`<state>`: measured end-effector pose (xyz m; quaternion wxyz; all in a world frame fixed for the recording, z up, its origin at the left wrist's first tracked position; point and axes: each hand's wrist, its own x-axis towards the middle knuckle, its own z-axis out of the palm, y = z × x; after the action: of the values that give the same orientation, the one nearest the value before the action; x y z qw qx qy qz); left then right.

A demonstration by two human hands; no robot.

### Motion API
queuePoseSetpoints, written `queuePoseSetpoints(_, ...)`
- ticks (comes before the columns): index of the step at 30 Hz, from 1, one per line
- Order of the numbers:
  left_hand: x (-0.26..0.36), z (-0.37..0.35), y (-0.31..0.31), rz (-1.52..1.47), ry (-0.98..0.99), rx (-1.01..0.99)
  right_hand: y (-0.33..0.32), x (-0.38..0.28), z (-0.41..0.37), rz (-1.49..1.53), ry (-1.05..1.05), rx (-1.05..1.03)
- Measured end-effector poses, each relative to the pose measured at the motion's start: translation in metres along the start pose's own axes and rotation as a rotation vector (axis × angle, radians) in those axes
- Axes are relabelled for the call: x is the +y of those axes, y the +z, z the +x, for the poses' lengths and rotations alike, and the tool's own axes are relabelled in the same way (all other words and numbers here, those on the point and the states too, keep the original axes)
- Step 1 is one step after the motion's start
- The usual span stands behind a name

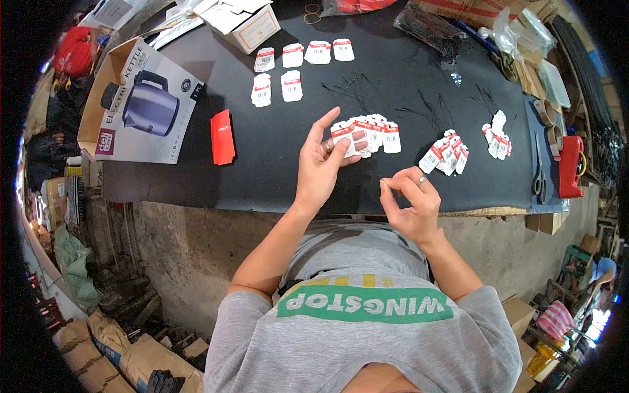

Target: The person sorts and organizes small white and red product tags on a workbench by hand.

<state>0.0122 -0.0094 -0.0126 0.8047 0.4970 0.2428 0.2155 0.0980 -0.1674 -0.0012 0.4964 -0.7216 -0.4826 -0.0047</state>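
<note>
My left hand (322, 157) holds a small white-and-red hang tag (341, 133) between thumb and fingers, over the near side of the black table. Right beside it lies a pile of similar tags (375, 131), with thin black strings (354, 88) spread out behind. My right hand (414, 200) is closed in a pinch near the table's front edge. Whatever its fingertips hold, if anything, is too fine to make out. Just beyond that hand rests a second bunch of tags (447, 154) with black strings, and farther right a third bunch (497, 136).
Several small tag stacks (318, 52) sit at the back, near an open white box (246, 26). Red cards (222, 137) and an electric kettle carton (144, 105) are on the left. Scissors (539, 173) and a red tape dispenser (571, 167) lie at the right edge.
</note>
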Motion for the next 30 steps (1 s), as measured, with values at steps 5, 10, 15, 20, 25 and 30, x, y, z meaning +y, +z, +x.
queuePoseSetpoints(5, 0.004, -0.009, 0.011, 0.205, 0.086, -0.106, 0.005, 0.002, 0.008, 0.050, 0.048, 0.014)
queuePoseSetpoints(10, 0.008, -0.017, 0.019, 0.321, 0.166, -0.255, -0.005, -0.001, 0.024, 0.100, 0.118, 0.077)
queuePoseSetpoints(15, 0.018, -0.022, 0.019, 0.487, 0.228, -0.338, -0.019, 0.022, 0.041, 0.430, 0.331, 0.037)
queuePoseSetpoints(20, 0.021, -0.023, 0.016, 0.681, 0.276, -0.527, -0.024, 0.009, 0.057, 0.787, 0.598, -0.475)
queuePoseSetpoints(25, 0.012, -0.017, 0.020, 0.531, 0.298, -0.442, -0.008, 0.030, 0.075, 0.666, 0.683, -0.386)
queuePoseSetpoints(30, -0.006, -0.009, 0.014, 0.236, -0.048, -0.357, 0.013, 0.071, 0.121, 0.454, 0.612, -0.393)
